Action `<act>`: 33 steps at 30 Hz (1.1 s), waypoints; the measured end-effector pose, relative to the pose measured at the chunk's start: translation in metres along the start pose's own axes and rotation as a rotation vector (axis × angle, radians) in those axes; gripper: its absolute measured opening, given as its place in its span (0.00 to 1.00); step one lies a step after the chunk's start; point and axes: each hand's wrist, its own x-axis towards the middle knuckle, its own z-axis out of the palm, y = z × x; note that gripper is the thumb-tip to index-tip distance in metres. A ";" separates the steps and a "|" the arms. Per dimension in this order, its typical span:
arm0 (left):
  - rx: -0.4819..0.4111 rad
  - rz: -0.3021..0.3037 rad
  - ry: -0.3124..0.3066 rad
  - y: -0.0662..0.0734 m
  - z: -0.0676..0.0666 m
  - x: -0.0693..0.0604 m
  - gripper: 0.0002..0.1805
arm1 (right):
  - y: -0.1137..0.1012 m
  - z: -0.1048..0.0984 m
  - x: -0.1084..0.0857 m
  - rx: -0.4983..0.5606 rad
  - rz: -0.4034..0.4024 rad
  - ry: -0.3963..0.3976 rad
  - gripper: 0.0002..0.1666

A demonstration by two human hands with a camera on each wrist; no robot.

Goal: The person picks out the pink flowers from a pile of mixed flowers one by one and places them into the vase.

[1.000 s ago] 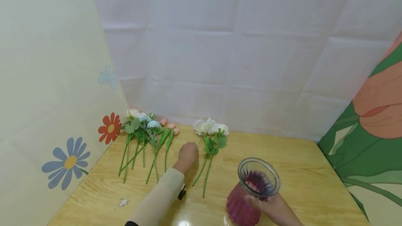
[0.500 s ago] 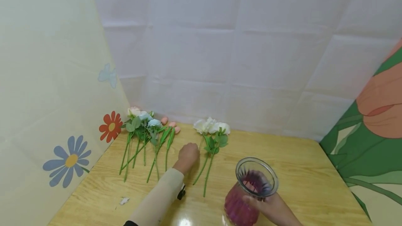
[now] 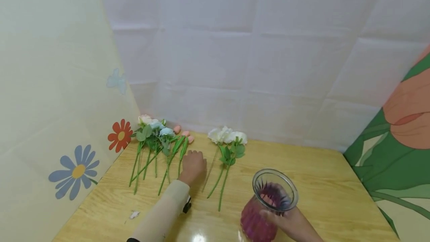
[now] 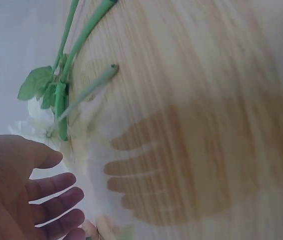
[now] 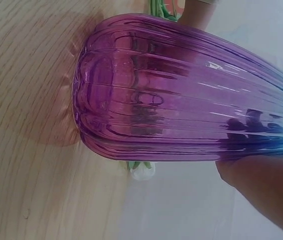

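My right hand (image 3: 292, 223) grips a ribbed glass vase (image 3: 258, 219), purple below and bluish towards its wide clear rim. In the right wrist view the vase (image 5: 146, 95) stands with its base on the table, and the thumb (image 5: 266, 185) lies against its upper part. My left hand (image 3: 194, 166) is over the table between two groups of flowers. Its fingers (image 4: 56, 205) are spread and loosely bent in the left wrist view, holding nothing. Just right of it lie white flowers (image 3: 221, 135) with green leaves and stems, one stem thin and pale.
Left of that hand lies a bunch with blue flowers (image 3: 166, 132), a pale pink flower (image 3: 145, 118) and peach tulips (image 3: 186, 133). A small white scrap (image 3: 134, 214) is on the wooden table (image 3: 322, 182) at front left. A white cloth (image 3: 208, 47) hangs behind.
My left hand has moved left, away from the white flowers, uncovering the lower part of the thin pale stem. The right hand and the vase stay nearly still.
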 end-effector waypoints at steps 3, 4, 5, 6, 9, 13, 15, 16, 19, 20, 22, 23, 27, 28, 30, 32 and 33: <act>0.023 0.020 0.037 -0.004 -0.003 -0.002 0.14 | 0.000 0.000 0.000 0.001 -0.025 0.000 0.42; 0.022 0.020 0.049 -0.006 -0.005 -0.003 0.14 | 0.000 0.001 0.000 0.001 -0.043 -0.006 0.42; 0.022 0.016 0.052 -0.007 -0.007 -0.004 0.14 | 0.000 0.001 -0.001 0.005 -0.044 -0.007 0.42; 0.024 0.009 0.051 -0.008 -0.008 -0.004 0.13 | 0.000 0.002 -0.001 0.010 -0.046 -0.009 0.42; 0.027 -0.028 0.009 -0.012 -0.012 -0.002 0.14 | 0.000 0.004 -0.002 0.021 -0.051 -0.017 0.42; 0.052 -0.079 -0.059 -0.020 -0.013 0.004 0.18 | -0.001 0.006 -0.003 0.041 -0.078 -0.020 0.40; 0.059 -0.090 -0.060 -0.025 -0.013 0.006 0.20 | 0.000 0.007 -0.004 0.041 -0.117 -0.024 0.39; 0.052 -0.095 -0.050 -0.027 -0.013 0.006 0.20 | 0.000 0.007 -0.003 0.037 -0.140 -0.022 0.39; 0.023 -0.088 -0.018 -0.033 -0.012 0.005 0.21 | 0.001 0.007 -0.003 0.033 -0.172 -0.025 0.39; 0.010 -0.087 -0.005 -0.034 -0.012 0.003 0.23 | 0.002 0.007 -0.003 0.037 -0.163 -0.027 0.40; -0.038 -0.093 0.028 -0.038 -0.011 0.002 0.28 | 0.002 0.007 -0.003 0.046 -0.139 -0.027 0.41; -0.066 -0.096 0.044 -0.039 -0.010 0.001 0.31 | 0.002 0.007 -0.003 0.053 -0.126 -0.033 0.42; -0.137 -0.102 0.108 -0.046 -0.007 0.000 0.38 | 0.002 0.007 -0.003 0.057 -0.124 -0.042 0.43; -0.131 -0.097 0.114 -0.047 -0.007 0.000 0.36 | 0.002 0.007 -0.003 0.052 -0.137 -0.044 0.42; -0.115 -0.086 0.119 -0.049 -0.006 0.001 0.29 | 0.002 0.008 -0.003 0.048 -0.149 -0.039 0.42; -0.113 -0.079 0.127 -0.051 -0.007 0.000 0.24 | 0.002 0.008 -0.003 0.048 -0.153 -0.028 0.41; -0.119 -0.075 0.134 -0.051 -0.007 0.000 0.23 | 0.002 0.008 -0.003 0.040 -0.160 -0.026 0.41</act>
